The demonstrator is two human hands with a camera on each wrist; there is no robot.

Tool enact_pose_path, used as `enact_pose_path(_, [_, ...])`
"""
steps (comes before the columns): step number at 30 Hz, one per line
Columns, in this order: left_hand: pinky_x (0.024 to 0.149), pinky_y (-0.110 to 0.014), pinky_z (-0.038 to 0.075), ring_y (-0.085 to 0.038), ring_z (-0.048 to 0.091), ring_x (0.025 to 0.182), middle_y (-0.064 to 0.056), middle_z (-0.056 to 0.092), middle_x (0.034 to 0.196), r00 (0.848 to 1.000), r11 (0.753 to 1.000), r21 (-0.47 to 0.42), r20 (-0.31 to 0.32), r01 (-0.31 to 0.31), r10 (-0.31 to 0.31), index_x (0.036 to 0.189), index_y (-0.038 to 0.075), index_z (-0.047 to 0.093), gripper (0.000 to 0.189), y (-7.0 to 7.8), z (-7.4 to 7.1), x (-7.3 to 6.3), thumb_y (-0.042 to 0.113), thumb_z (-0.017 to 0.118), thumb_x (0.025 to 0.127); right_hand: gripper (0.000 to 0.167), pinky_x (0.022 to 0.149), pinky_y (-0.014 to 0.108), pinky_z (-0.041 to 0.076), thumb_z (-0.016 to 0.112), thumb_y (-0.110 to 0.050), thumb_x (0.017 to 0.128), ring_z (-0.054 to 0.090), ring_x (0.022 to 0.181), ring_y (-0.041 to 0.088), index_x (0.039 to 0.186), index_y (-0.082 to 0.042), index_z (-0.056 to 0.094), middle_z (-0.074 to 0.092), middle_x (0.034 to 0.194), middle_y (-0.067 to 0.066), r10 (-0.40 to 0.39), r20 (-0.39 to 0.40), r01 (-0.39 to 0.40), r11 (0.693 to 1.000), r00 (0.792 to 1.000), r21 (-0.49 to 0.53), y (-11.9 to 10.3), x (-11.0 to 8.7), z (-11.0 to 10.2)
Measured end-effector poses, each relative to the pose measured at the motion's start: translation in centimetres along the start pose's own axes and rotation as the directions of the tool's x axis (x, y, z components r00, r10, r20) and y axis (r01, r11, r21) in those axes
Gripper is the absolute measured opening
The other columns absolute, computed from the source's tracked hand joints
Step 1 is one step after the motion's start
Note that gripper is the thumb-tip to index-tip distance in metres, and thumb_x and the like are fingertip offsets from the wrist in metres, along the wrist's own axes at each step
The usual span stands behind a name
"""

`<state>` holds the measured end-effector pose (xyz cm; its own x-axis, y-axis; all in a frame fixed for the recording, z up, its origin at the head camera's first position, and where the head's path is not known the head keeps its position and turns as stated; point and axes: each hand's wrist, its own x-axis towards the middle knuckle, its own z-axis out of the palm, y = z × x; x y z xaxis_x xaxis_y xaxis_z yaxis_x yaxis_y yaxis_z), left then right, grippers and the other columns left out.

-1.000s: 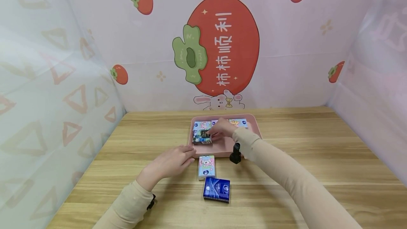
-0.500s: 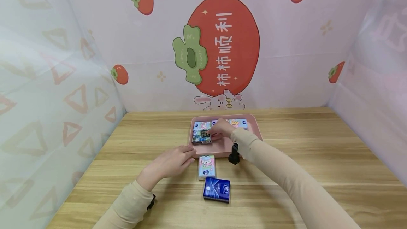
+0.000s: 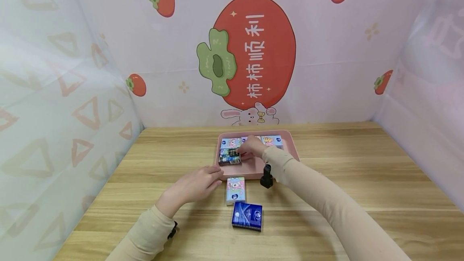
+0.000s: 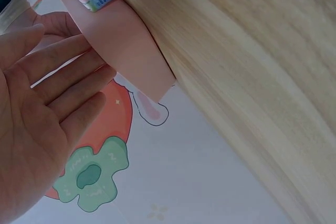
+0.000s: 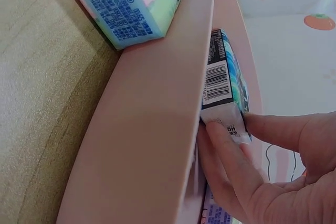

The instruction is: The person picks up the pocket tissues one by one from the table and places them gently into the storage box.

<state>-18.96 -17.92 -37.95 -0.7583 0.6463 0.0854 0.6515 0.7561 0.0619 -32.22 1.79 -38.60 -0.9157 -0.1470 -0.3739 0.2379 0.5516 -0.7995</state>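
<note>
A pink tray (image 3: 253, 171) holds several small tissue packs. At its left front, my right hand (image 3: 253, 146) has its thumb on top of a dark, colourful tissue pack (image 3: 226, 158) and its fingers against the near end, pinching it. The right wrist view shows the barcode side of this dark pack (image 5: 218, 80) and the hand (image 5: 273, 177) at its end. My left hand (image 3: 198, 181) touches the tray's front left rim with straight fingers. In the left wrist view, the left hand's palm (image 4: 37, 114) faces the camera, fingertips at the tray wall (image 4: 126, 51).
Along the tray's back lie light blue and pink packs (image 3: 271, 140). In front of the tray, a light blue cartoon pack (image 3: 235, 190) stands close to the rim. A dark blue tissue pack (image 3: 247, 216) lies nearer on the wooden table (image 3: 344, 164). Printed cloth walls surround the table.
The dark tissue pack has shifted very slightly left and toward the front of the tray, and my right hand with it. My left hand has stayed put.
</note>
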Motion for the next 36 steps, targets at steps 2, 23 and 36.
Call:
enact_pose_path(2, [0.103, -0.045, 0.046, -0.033, 0.054, 0.122, -0.018, 0.058, 0.131, 1.0, 1.0, 0.0, 0.0, 0.0, 0.0, 0.124, 0.002, 0.061, 0.037, 0.0, 0.0, 0.0, 0.026, 0.051, 0.098, 0.028, 0.077, 0.032, 0.06, 0.07, -0.011, 0.085, 0.072, 0.08, 0.024, 0.107, 0.006, 0.063, 0.067, 0.091, 0.014, 0.001, 0.002, -0.001, 1.0, 1.0, 0.009, 0.1, 0.1, 0.0])
enact_pose_path(23, [0.103, -0.046, 0.046, -0.034, 0.055, 0.121, -0.017, 0.059, 0.129, 1.0, 1.0, 0.007, 0.0, 0.003, -0.003, 0.123, 0.001, 0.062, 0.036, 0.1, -0.1, 0.0, 0.026, 0.051, 0.098, 0.01, 0.075, 0.028, 0.056, 0.081, -0.007, 0.072, 0.069, 0.073, 0.02, 0.077, -0.005, 0.072, 0.069, 0.076, 0.004, -0.053, 0.075, 0.06, 0.994, 0.996, -0.094, -0.2, -0.9, -0.2])
enact_pose_path(36, [0.103, -0.045, 0.047, -0.032, 0.055, 0.121, -0.016, 0.059, 0.129, 1.0, 1.0, 0.02, 0.005, 0.007, -0.008, 0.121, 0.003, 0.063, 0.035, 0.2, -0.1, -0.1, 0.026, 0.05, 0.098, 0.013, 0.075, 0.032, 0.054, 0.083, -0.012, 0.068, 0.062, 0.069, 0.02, 0.07, -0.007, 0.071, 0.069, 0.073, 0.006, -0.072, 0.027, 0.077, 0.97, 0.997, -0.232, -0.1, -1.1, 0.0])
